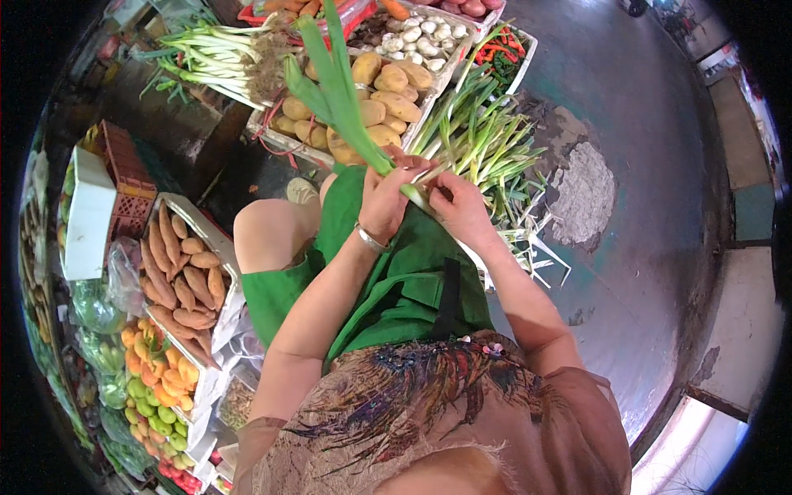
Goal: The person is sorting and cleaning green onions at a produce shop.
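Observation:
My left hand [382, 207], with a bracelet at its wrist, is wrapped around the pale lower stalk of a large green onion [352, 124]. Its broad green leaves slant up and left over the potatoes. Close beside the stalk, my right hand [461, 201] has its thumb and fingers curled together on a thin, dry-looking outer leaf [427, 176]; its fingertips are partly hidden. Beyond my right hand lies a heap of green onions [489, 142]. Peeled pale leaves [526, 247] are strewn on the floor below the heap. A green apron [396, 284] covers my lap.
A foam box of potatoes [396, 105] stands ahead, with garlic bulbs [424, 37] and red and green chillies [501, 49] behind. Bundled green onions [216, 62] lie at upper left. Sweet potatoes [185, 266] and orange fruit [164, 365] fill boxes on the left. A rough patch [581, 192] breaks the floor.

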Available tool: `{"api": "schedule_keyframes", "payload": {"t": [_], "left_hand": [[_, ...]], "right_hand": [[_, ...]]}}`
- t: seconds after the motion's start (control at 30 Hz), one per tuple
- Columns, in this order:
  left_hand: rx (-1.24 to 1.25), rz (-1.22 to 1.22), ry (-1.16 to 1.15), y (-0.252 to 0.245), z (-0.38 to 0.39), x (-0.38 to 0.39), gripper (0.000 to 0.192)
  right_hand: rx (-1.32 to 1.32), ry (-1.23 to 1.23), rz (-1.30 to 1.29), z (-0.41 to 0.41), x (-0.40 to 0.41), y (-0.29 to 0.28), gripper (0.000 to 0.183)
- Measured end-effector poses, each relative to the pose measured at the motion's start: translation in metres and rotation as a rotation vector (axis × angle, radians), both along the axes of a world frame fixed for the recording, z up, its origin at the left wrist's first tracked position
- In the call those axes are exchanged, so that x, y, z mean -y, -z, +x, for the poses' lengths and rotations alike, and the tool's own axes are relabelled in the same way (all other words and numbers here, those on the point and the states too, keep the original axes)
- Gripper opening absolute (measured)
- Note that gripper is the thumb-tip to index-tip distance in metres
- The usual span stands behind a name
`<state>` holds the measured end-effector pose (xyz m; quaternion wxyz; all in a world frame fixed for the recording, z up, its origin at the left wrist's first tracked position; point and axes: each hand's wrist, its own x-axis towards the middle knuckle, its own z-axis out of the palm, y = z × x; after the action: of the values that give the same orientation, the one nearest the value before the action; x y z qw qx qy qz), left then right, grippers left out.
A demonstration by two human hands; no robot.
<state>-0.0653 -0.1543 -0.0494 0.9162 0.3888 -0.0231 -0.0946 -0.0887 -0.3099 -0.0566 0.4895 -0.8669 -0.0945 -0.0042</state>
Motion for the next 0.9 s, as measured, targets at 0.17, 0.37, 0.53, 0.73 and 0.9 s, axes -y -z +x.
{"api": "schedule_keyframes", "payload": {"t": [0.17, 0.37, 0.53, 0.73, 0.9], "left_hand": [[-0.011, -0.094, -0.031, 0.004, 0.0, -0.006, 0.033], [-0.044, -0.063, -0.062, 0.0, 0.002, -0.003, 0.026], [-0.021, -0.035, -0.022, -0.003, 0.001, -0.003, 0.015], [-0.149, -0.083, -0.101, -0.005, 0.007, -0.004, 0.012], [-0.148, -0.128, -0.167, -0.011, 0.002, -0.011, 0.011]], "right_hand": [[-0.185, 0.074, 0.198, -0.001, -0.005, 0.007, 0.014], [-0.557, 0.177, 0.842, 0.0, 0.017, 0.027, 0.018], [-0.305, 0.288, 0.599, -0.004, 0.016, 0.025, 0.022], [-0.507, 0.458, 1.29, -0.002, -0.002, 0.0, 0.015], [-0.544, 0.55, 0.955, 0.0, 0.05, 0.037, 0.015]]}}
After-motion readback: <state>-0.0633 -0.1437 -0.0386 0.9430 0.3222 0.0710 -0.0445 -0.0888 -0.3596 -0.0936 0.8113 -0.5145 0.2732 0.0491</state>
